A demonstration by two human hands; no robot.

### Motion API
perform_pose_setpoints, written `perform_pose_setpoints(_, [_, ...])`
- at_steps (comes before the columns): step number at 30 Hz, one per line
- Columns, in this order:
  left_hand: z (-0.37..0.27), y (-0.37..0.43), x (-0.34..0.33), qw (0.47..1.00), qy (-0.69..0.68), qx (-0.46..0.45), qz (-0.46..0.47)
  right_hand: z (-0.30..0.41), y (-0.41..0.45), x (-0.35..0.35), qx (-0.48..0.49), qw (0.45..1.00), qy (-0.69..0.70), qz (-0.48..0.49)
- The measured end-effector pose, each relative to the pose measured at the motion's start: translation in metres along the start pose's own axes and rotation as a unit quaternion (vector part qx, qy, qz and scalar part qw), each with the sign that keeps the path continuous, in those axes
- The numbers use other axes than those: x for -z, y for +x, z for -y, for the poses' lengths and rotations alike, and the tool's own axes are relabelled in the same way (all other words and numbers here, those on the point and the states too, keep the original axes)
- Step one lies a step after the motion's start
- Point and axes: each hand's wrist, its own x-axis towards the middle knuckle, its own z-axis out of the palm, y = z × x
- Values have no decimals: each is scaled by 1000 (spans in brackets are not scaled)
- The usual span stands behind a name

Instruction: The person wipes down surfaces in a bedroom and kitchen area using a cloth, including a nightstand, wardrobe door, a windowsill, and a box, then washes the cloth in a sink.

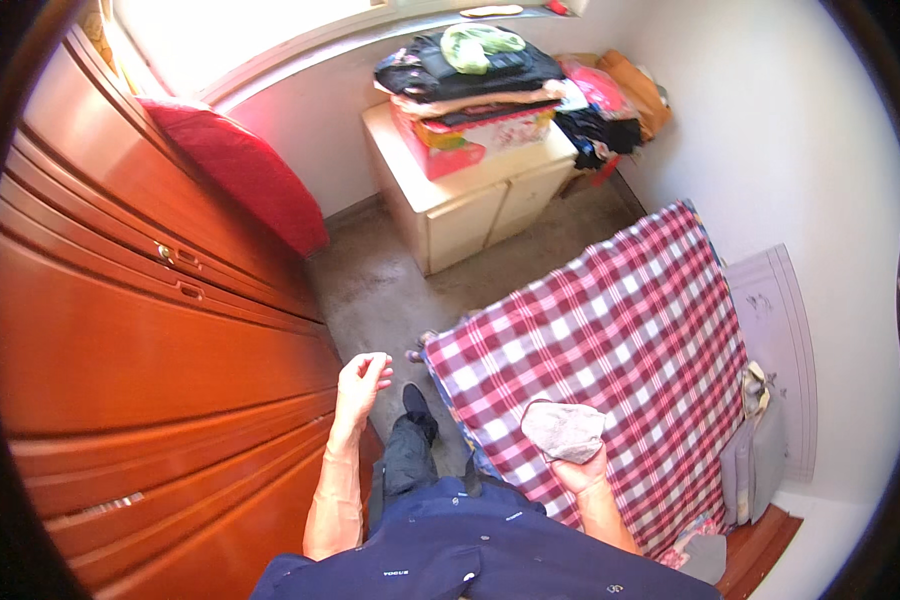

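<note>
My right hand (581, 471) grips a folded grey-white cloth (564, 431), which covers most of its fingers. A thin dark edge shows along the cloth's left side. Beneath it spreads a red-and-white checked cover (592, 322) on a bed-like surface. My left hand (361, 386) hangs in the air above the floor, its fingers curled in, and no object shows in it. Nearest to that hand is the reddish-brown wooden wardrobe (150, 337) on the left.
A cream cabinet (461, 217) near the window bears a printed box (450, 154) with clothes (420, 71) piled on top. A red padded item (240, 165) leans by the wardrobe. Bags (637, 90) crowd the far corner. A grey bag (765, 457) rests beside the checked cover.
</note>
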Motion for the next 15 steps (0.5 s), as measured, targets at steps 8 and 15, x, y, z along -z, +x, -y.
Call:
perform_pose_setpoints(8, [-73,83,83,996,-32,-26,-77,-1,152,-111,-24,999,-41,5])
perform_pose_setpoints(15, [-87,103,113,989,-32,27,-139,42,299,-252,200,946,-234,105])
